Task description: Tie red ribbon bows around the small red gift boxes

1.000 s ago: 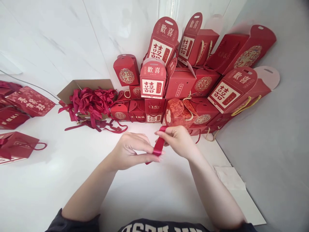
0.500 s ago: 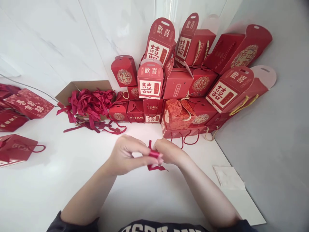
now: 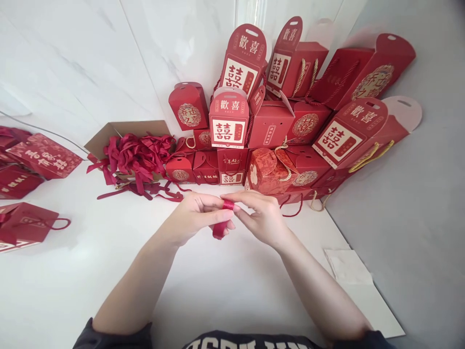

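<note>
A dark red satin ribbon (image 3: 219, 230) is held above the white table, in front of the stacked gift boxes. My left hand (image 3: 191, 217) pinches it between thumb and fingers, and a loop hangs below the thumb. From the other side, my right hand (image 3: 268, 218) closes thumb and index finger on the ribbon's upper part, where it is wrapped over the left fingers. The far end of the ribbon is hidden among the fingers. Behind on the left, an open cardboard box (image 3: 105, 133) overflows with red ribbon bows (image 3: 140, 157).
Red gift boxes (image 3: 229, 131) with handles stand stacked against the back wall and to the right. Several more red boxes (image 3: 32, 220) sit at the far left. White paper sheets (image 3: 348, 266) lie at the right, beside the grey wall (image 3: 399, 218).
My right hand has turned, and its fingers now reach left over the ribbon. Both hands are slightly higher. The loose tails that stuck out between the hands now show as a hanging loop.
</note>
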A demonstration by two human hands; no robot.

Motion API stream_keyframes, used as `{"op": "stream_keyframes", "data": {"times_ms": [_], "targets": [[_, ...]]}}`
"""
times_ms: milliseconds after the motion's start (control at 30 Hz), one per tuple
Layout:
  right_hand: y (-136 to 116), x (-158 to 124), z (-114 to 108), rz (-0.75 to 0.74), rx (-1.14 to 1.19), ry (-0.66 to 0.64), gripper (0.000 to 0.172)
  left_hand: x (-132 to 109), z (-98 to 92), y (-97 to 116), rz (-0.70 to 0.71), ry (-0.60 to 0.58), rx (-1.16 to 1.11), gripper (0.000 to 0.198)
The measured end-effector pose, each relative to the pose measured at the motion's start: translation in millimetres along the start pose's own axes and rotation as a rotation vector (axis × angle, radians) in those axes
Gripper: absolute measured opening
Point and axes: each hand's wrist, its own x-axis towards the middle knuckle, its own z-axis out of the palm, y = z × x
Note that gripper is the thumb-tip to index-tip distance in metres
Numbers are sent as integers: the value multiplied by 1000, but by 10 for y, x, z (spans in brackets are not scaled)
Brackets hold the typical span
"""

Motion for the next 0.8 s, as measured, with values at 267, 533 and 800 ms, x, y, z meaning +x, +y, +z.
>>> {"op": "stream_keyframes", "data": {"times_ms": [267,533,800], "targets": [[-61,6,-66,164,-431,-21,20,-68,-26,62,171,99,208,12],[-89,-2,-141,305,-349,-552,21,-115,-117,60,120,29,-106,15],[-101,-49,-272,319,-164,-588,21,-7,-90,-20,152,187,-23,25]]}}
